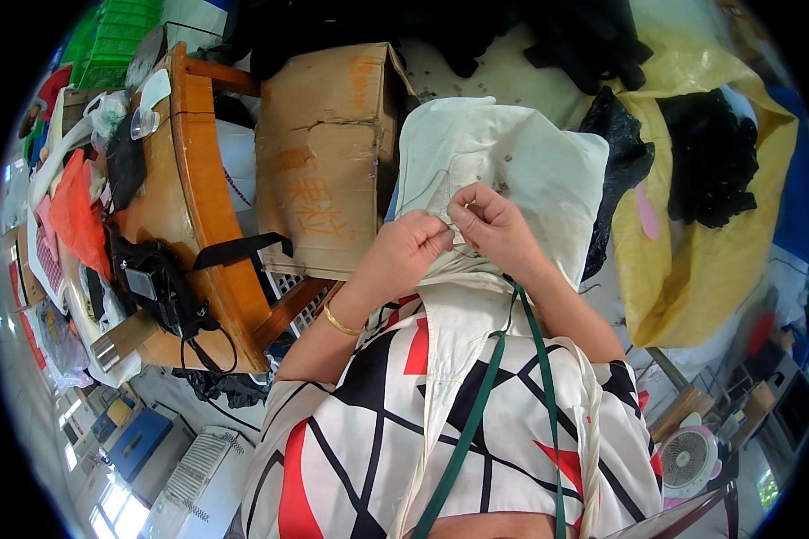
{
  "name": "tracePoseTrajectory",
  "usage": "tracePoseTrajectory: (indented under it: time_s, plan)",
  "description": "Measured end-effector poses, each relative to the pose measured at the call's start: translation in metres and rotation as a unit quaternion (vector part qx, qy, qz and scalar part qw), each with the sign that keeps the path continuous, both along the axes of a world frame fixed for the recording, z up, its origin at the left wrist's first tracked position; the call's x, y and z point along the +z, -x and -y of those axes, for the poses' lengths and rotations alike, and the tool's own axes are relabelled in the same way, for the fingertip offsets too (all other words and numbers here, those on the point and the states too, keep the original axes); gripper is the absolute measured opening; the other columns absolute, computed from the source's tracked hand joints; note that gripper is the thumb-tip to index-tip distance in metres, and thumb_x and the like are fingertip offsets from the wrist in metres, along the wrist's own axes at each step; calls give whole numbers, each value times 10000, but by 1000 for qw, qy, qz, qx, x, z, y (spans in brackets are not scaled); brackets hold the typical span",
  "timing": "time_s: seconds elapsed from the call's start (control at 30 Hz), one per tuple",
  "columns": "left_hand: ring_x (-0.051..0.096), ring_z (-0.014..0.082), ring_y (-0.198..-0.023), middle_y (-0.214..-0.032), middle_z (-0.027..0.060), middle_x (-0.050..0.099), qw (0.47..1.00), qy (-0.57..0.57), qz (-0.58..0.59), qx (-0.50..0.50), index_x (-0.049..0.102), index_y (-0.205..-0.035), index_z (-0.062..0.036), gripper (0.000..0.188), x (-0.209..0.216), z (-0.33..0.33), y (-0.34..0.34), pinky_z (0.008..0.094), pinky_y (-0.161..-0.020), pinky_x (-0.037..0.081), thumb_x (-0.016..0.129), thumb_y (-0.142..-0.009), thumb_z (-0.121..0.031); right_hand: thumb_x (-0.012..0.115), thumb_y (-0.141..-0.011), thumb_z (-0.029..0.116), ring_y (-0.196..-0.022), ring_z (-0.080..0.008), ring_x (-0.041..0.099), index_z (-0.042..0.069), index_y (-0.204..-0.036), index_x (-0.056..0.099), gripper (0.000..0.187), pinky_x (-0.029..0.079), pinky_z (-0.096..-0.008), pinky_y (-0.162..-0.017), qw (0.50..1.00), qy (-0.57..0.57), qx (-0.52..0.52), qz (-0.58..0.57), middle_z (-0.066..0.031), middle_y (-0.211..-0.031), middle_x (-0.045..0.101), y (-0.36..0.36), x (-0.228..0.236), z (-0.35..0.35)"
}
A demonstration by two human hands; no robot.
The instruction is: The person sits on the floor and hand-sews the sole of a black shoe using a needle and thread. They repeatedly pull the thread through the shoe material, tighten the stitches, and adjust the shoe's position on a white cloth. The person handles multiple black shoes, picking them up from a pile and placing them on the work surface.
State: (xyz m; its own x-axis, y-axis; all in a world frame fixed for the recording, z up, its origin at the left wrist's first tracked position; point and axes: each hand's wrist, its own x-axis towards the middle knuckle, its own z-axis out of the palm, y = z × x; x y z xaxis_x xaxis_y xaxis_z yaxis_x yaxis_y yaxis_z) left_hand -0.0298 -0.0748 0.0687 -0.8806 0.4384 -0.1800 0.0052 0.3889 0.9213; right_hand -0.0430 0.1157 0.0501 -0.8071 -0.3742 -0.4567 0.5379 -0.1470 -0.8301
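Close together over my lap, both hands are in a pinch. My left hand (415, 246), with a gold bangle on its wrist, has its fingers curled and thumb pressed in. My right hand (489, 226) brings thumb and forefinger together just beside it. A thin dark line like a thread (447, 180) loops up by the fingertips. Whatever lies between the fingers is too small to make out. Beneath and beyond the hands spreads a white cloth (548, 171) over my lap. Green straps (476, 409) hang down my front.
To the left stand an open cardboard box (319, 171) and a wooden chair (208, 193) with a black bag (166, 287) on it. On the right a yellow sack (665, 287) holds black pieces (710, 157). Black cloth (593, 45) lies at the far side; a fan (690, 456) is lower right.
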Motion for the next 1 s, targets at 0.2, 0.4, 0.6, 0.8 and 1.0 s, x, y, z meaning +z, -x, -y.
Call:
tracePoseTrajectory:
  time_s: [0.2, 0.4, 0.6, 0.8, 1.0]
  plan:
    - [579, 303, -692, -828, 137, 560, 960, 221, -170, -15, 643, -979, -31, 182, 17, -9, -5, 365, -586, 471, 687, -872, -172, 645, -949, 144, -653, -59, 481, 6, -953, 631, 139, 428, -239, -585, 989, -122, 5, -81, 11, -735, 600, -2, 3, 2]
    - [552, 139, -702, -824, 42, 559, 992, -35, 9, 119, 689, -1089, -31, 244, 9, -12, 0, 264, -624, 455, 722, -878, -150, 670, -916, 135, -625, -79, 480, -2, -930, 637, 143, 436, -254, -577, 975, -179, -11, -129, -29, -702, 605, -5, 14, -5]
    - [495, 48, -697, -885, -5, 572, 956, -173, 52, 232, 688, -1014, -14, 127, -4, -21, -2, 200, -596, 411, 688, -918, -98, 679, -898, 108, -606, -117, 501, -2, -923, 633, 122, 450, -272, -577, 962, -199, -15, -187, -58, -711, 614, -8, 26, 1]
    - [505, 44, -632, -876, 12, 606, 874, -346, 142, 311, 634, -993, -65, 117, -21, -27, 2, 197, -527, 408, 623, -975, -180, 665, -898, 56, -649, -81, 478, 0, -910, 630, 67, 426, -244, -589, 963, -196, -18, -186, -17, -720, 561, -13, 26, 2]
    - [436, 32, -539, -838, 4, 621, 815, -432, 246, 299, 581, -956, -91, 112, -6, -33, 8, 198, -451, 351, 591, -996, -195, 653, -898, 35, -636, -69, 443, 13, -982, 617, 94, 409, -248, -569, 981, -129, -50, -140, 6, -726, 543, -19, 19, 3]
